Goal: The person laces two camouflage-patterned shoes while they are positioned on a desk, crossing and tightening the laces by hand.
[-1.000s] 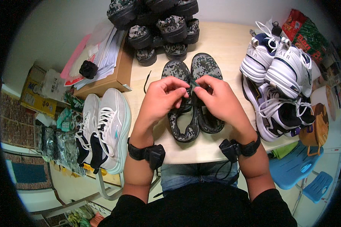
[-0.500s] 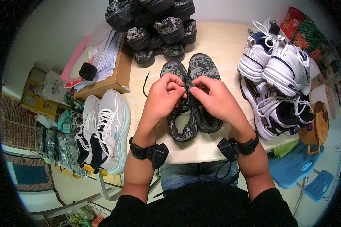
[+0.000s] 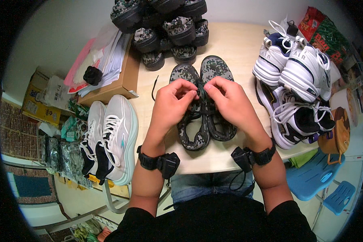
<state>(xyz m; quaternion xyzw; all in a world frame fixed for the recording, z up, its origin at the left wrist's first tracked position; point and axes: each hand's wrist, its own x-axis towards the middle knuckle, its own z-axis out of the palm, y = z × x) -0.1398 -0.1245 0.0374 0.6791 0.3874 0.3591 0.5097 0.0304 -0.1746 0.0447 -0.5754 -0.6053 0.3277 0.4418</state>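
A pair of camouflage shoes stands side by side on the table, toes pointing away from me; the left shoe (image 3: pixel 184 73) and the right shoe (image 3: pixel 216 67) touch. Over the lacing between them, my left hand (image 3: pixel 171 104) is closed in a pinch on a dark shoelace (image 3: pixel 201 92). From the other side, my right hand (image 3: pixel 232 101) pinches the same lacing with thumb and forefinger. My fingers partly cover the eyelets. Left of my left hand, a loose black lace end (image 3: pixel 154 88) curls up off the shoe.
More camouflage shoes (image 3: pixel 177 30) are stacked at the back. Grey-white sneakers (image 3: pixel 117 137) stand left, below a cardboard box (image 3: pixel 127 76) bearing papers (image 3: pixel 113 60). White sneakers (image 3: pixel 302 72) are piled on the right. A blue chair (image 3: pixel 310 177) stands beyond the table's (image 3: pixel 242 44) right front edge.
My fingertips have shifted slightly at the lacing, and the right hand's thumb and forefinger have moved a little right. The shoes stay in place.
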